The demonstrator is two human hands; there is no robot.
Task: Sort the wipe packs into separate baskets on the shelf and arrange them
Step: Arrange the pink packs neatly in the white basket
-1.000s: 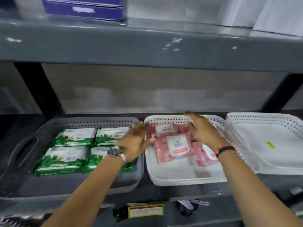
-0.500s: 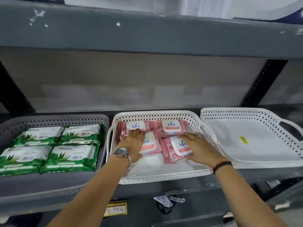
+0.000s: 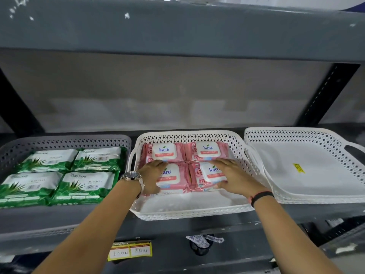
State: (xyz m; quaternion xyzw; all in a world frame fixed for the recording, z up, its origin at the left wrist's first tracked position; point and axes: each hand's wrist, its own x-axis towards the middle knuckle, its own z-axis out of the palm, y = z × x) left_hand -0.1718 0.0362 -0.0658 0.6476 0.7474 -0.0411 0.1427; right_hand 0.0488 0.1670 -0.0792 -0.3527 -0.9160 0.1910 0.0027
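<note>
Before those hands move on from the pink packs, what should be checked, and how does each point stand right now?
1. Pink packs all in the middle white basket: ok.
2. Pink packs squared in a two-by-two block: ok.
3. Green packs alone in the grey basket: ok.
4. Left hand and right hand resting flat on the front packs, gripping nothing: ok.
5. Right white basket holds no packs: ok.
6. More packs left to sort: cannot tell.

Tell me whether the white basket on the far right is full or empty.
Empty: the right white basket shows only its bare floor and a small yellow sticker, no wipe packs.
</note>
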